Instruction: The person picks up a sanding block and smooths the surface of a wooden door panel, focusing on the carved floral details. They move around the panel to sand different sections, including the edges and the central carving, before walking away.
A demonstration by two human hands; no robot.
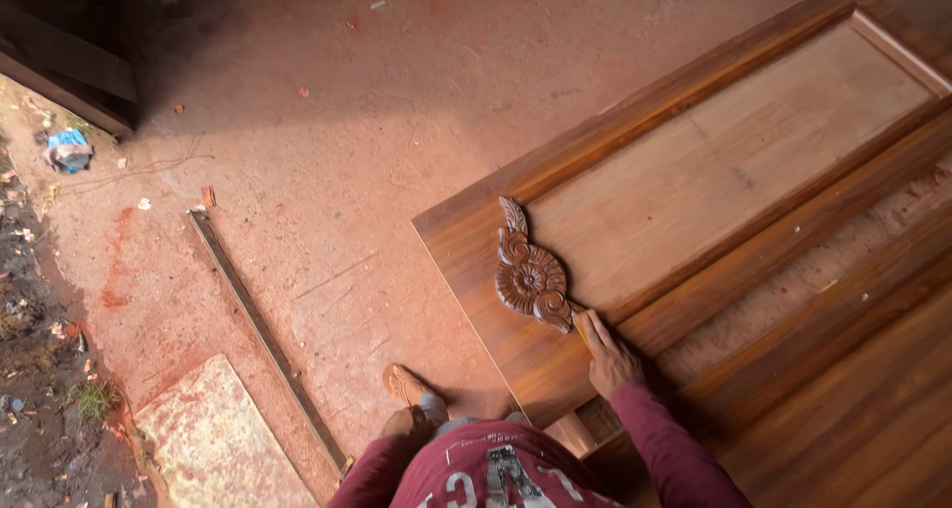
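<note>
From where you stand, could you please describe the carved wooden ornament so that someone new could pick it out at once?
Find the large wooden door panel lying flat on the reddish floor. At its near end, on the darker frame, sits the carved ornament, with the right hand resting just beside its lower tip. It is the only raised, sculpted piece: a dark spiral rosette with a leaf on top, unlike the smooth boards around it.

- My left hand point(407, 424) is mostly hidden behind my knee and maroon sleeve; I cannot tell how its fingers stand.
- The wooden door point(714, 171) runs out past the top and right edges.
- The planks point(873, 409) beneath it are cut off at the right and bottom edges.
- The blue scrap point(67, 149) at the left is too small to identify.
- The dark corner at top left hides whatever lies there.
</note>
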